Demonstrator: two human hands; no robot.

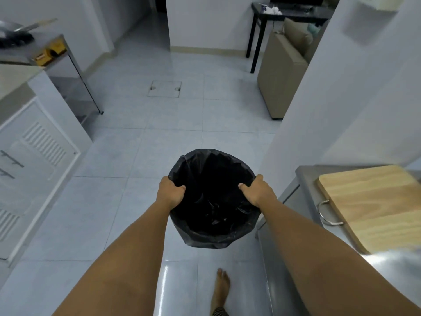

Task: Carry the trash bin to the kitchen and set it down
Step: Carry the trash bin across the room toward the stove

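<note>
Clenched on the rim of the round black-lined trash bin, left hand and right hand. Slick liner under fingers, glossy tiled floor, bare foot — risk of slipping, dropping

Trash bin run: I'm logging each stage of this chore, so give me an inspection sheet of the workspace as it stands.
Surface: pale tiled floor, glossy, with a floor hatch ahead.
Job's things: trash bin lined with a black bag, held above the floor, not yet set down.
Clutter: wooden cutting board on the steel counter at right; wok on the steel table at left.
Hands: left hand and right hand grip opposite sides of the rim.
Cables: nothing seen.
Surroundings: white louvred cabinet at left, beige sofa and black table beyond; a bare foot below the bin.
</note>
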